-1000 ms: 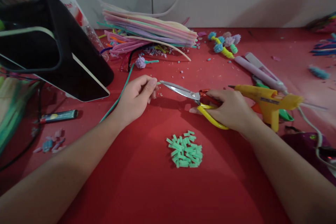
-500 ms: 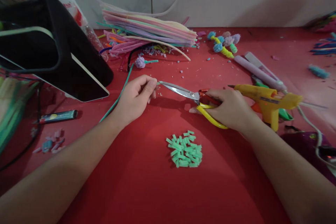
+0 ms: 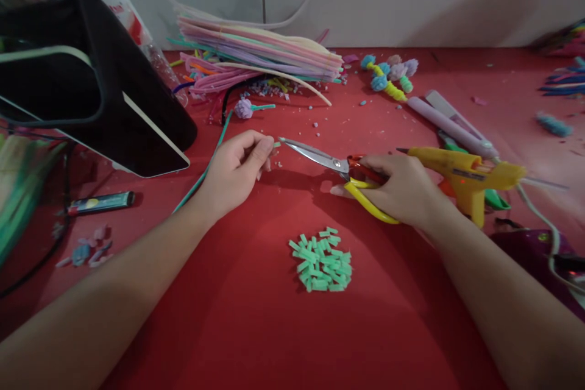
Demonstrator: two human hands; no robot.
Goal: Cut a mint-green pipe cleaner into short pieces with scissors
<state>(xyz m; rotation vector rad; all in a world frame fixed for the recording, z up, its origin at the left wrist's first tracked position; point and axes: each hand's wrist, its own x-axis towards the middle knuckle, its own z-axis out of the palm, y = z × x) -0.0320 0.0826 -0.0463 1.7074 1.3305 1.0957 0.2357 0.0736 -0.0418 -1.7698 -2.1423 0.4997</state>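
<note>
Head view: the left hand (image 3: pixel 235 167) is curled nearly shut, thumb and forefinger pinching a thin green pipe cleaner (image 3: pixel 203 172) whose short tip pokes out past the fingertips, while its long tail trails back toward the near left of the red table (image 3: pixel 256 329). The right hand (image 3: pixel 402 189) is closed through the yellow and red loops of the scissors (image 3: pixel 329 164); the blades look closed or nearly so, their point just beside the green tip, and whether they touch it cannot be told. Nearer the front edge, about midway between the forearms, lies a heap of green cut pieces (image 3: pixel 322 265). Just right of the right hand stands a yellow glue gun (image 3: pixel 461 177), with a lilac hair-straightener-like tool (image 3: pixel 450 125) behind it. Toward the far edge lies a stack of pastel pipe cleaners (image 3: pixel 260 52), and right of it some small pom-pom flowers (image 3: pixel 390 76). A black device (image 3: pixel 86 79) looms over the far left corner, with a lighter (image 3: pixel 100 201) on the table below it.
</note>
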